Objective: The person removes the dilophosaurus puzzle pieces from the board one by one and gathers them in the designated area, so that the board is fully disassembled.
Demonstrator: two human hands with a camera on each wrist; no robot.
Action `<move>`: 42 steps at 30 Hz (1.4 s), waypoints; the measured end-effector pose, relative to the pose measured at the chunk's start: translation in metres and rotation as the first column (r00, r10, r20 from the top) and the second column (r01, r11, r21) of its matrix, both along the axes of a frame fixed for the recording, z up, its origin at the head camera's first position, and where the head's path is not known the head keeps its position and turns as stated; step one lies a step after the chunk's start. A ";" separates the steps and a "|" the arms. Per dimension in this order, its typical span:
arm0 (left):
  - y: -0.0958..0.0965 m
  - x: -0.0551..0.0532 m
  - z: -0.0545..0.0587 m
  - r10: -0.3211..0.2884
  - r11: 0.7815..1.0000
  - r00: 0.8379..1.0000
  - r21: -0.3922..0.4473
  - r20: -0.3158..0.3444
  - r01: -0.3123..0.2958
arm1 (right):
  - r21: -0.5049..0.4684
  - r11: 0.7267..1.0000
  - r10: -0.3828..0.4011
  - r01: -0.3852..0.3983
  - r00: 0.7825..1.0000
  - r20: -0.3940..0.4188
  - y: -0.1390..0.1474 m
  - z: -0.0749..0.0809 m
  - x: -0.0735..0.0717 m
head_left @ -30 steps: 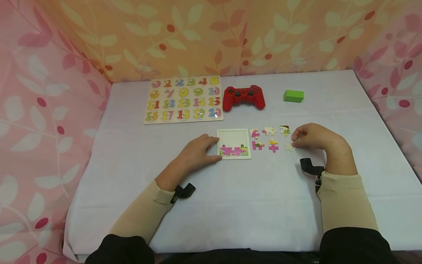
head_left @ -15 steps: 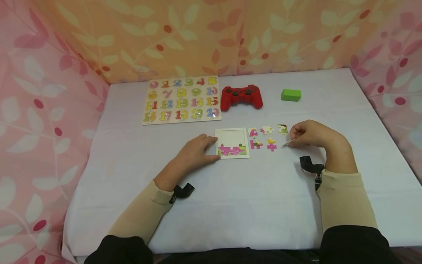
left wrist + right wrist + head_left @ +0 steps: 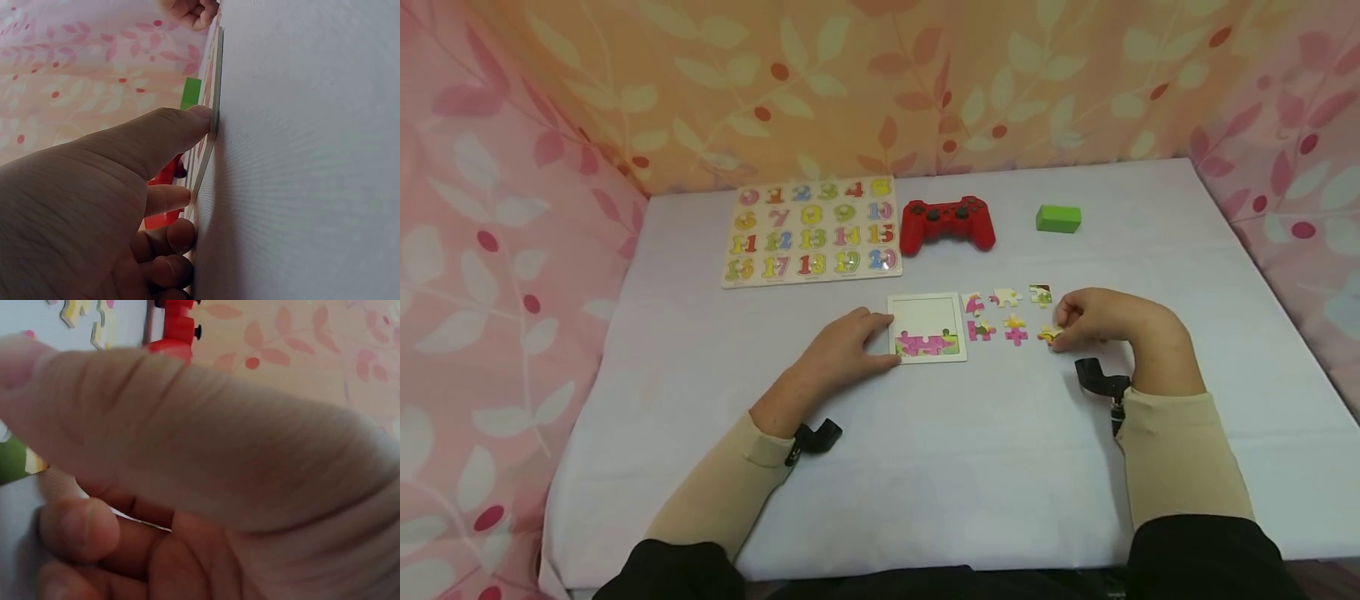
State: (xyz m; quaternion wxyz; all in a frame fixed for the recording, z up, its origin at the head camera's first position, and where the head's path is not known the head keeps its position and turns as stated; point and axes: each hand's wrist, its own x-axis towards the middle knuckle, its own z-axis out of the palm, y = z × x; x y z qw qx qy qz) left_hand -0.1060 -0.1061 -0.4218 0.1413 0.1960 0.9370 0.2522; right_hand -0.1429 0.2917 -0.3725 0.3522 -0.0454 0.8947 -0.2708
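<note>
My left hand (image 3: 831, 360) rests at the left side of a small white puzzle tray (image 3: 961, 329), its thumb and index finger touching the edge. In the left wrist view the thumb (image 3: 181, 122) lies straight against the tray's rim (image 3: 217, 81). Joined pink and green pieces (image 3: 925, 344) fill the tray's lower part. To the right, my right hand (image 3: 1105, 323) pinches a yellowish puzzle piece (image 3: 1047, 335) between thumb and fingers, low over the table. Several loose pieces lie between, among them a pink-and-yellow piece (image 3: 1016, 331) and a brown-topped piece (image 3: 1041, 294).
Behind the tray lie a number board (image 3: 812, 233) and a red game controller (image 3: 947, 223). A green block (image 3: 1058, 218) stands farther right. Patterned cloth (image 3: 850, 92) walls in the back and sides of the white-covered table (image 3: 962, 467).
The right hand has turned the puzzle piece over: its pale plain side showed before, then it stood on edge, and now its yellow side shows. The left hand has stayed at the tray.
</note>
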 end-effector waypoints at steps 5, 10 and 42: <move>0.000 0.003 -0.002 0.013 1.000 1.000 0.002 0.017 -0.013 | 0.009 1.000 -0.008 0.009 0.998 -0.063 -0.001 -0.005 0.000; 0.000 0.002 -0.003 0.002 1.000 1.000 0.005 -0.002 -0.002 | 0.010 1.000 -0.018 0.019 0.996 -0.093 -0.003 -0.008 -0.003; 0.000 0.003 0.002 -0.005 1.000 1.000 -0.019 -0.015 0.005 | -0.302 0.948 -0.187 -0.100 0.593 -0.783 -0.073 0.082 0.057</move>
